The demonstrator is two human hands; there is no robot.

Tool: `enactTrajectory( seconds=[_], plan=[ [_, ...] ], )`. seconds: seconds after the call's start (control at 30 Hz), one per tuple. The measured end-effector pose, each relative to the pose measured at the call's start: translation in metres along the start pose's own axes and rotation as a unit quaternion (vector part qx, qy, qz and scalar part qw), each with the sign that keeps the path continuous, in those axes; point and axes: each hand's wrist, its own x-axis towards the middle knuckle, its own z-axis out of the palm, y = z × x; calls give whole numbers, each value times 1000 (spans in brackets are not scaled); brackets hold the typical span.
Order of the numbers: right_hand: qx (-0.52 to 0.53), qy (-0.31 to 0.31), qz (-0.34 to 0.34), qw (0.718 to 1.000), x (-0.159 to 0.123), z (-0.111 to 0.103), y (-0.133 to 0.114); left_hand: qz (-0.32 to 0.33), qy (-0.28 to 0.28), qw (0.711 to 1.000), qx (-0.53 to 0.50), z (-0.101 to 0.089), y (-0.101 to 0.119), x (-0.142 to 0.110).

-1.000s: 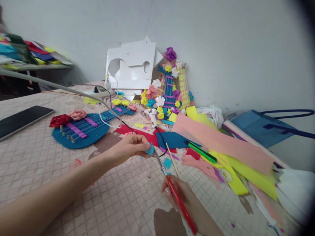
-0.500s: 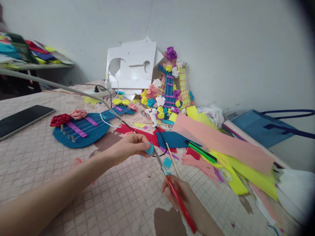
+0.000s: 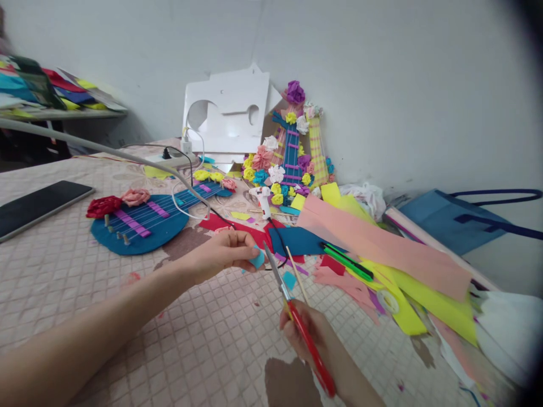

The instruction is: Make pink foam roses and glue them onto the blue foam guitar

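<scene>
Pinched in the fingers of my left hand (image 3: 231, 250) is a small light-blue paper piece (image 3: 257, 259). My right hand (image 3: 311, 333) is closed round the red handles of a pair of scissors (image 3: 306, 342), whose blades point up and left, just right of the paper. Another light-blue scrap (image 3: 289, 280) lies on the table beside the blades, near a thin wooden stick (image 3: 298, 274). Past my hands stands a white hot glue gun (image 3: 263, 202). A blue guitar-shaped craft (image 3: 142, 234) with purple strips, strings and paper flowers rests to the left.
A phone (image 3: 44, 206) lies at the left. Decorated guitar crafts (image 3: 292, 152) and a white cut-out board (image 3: 227, 121) lean on the wall. Coloured paper sheets (image 3: 390, 249), a green cutter (image 3: 348, 261) and a tape roll (image 3: 388, 301) cover the right. A pale cable (image 3: 106, 148) crosses the left side.
The scissor blades have drawn slightly away from the light-blue paper and look a little more parted. My left hand has hardly moved.
</scene>
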Motion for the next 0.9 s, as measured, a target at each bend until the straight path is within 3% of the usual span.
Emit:
enactTrajectory(
  seconds=[0.3,0.43,0.57,0.7,0.9],
  plan=[
    [85,99,-29,991,1,18,-17,-37,54,998,5,43,-32,-17],
    [65,109,-44,991,2,22,-19,-52,54,997,4,54,-39,-22],
    [58,119,-50,990,2,22,-13,-72,45,996,-9,53,-43,-20],
    [105,83,-40,990,3,20,-5,-85,6,996,-8,49,-45,-18],
    [167,32,-38,985,2,20,-6,-34,90,994,-48,42,-33,-14]
  ],
)
